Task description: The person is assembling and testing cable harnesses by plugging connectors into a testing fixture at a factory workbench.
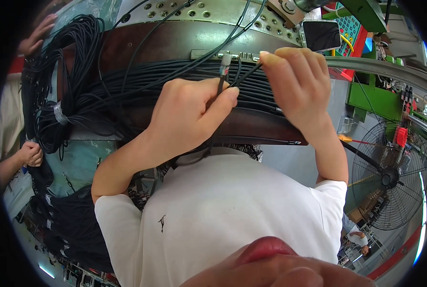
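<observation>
My left hand (185, 112) is closed on a thin black cable, and its silver connector tip (226, 61) sticks up above my thumb. My right hand (295, 79) pinches another thin black cable (250, 72) just to the right of that tip, fingertips curled down. Both hands hover over a thick bundle of black cables (127, 83) that lies across a brown curved bench edge (252, 129). Behind the hands a small metal fixture block (208, 54) sits on the bench. My white shirt fills the lower middle of the view.
A perforated metal plate (185, 9) lies beyond the bench. Coiled black cables (60, 115) hang at the left, where another person's hands (30, 154) work. A dark screen (321, 34), green machinery (376, 98) and a floor fan (390, 177) stand at the right.
</observation>
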Demonstrator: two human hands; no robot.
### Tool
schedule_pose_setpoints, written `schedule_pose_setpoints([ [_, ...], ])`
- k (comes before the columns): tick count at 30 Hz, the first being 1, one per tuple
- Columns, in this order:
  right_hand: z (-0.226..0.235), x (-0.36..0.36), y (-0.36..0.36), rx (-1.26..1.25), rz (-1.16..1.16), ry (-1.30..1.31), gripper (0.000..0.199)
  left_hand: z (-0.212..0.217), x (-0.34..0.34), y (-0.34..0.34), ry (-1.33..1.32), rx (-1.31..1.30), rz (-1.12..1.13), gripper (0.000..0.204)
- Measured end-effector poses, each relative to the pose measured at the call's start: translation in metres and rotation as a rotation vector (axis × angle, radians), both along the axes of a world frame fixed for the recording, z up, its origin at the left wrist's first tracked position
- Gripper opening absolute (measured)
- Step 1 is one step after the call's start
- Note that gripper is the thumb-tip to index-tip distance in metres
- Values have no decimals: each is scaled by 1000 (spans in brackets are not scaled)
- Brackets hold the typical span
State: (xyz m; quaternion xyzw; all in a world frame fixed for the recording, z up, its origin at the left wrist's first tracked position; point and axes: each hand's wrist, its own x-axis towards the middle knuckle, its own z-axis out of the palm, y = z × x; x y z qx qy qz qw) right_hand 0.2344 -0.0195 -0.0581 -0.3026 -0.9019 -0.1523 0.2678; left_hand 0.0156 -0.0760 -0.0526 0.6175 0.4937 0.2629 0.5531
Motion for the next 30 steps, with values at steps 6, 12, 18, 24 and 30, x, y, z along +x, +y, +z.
schedule_pose_setpoints([
  [6, -46, 20, 3, -534, -186, 315, 13, -7, -5, -8, 4, 436, 45, 30],
  [12, -57, 16, 9, -882, -77, 544, 10, -5, 12, 9, -501, -565, -26, 50],
  [18, -55, 17, 11, -1019, -124, 612, 6, -15, 22, 12, -516, -576, -55, 49],
  [24, -62, 17, 11, -957, -76, 621, 7, -20, 25, 11, -530, -594, -74, 50],
  [30, -53, 23, 11, -705, -31, 359, 18, -19, 29, 17, -583, -689, -41, 49],
])
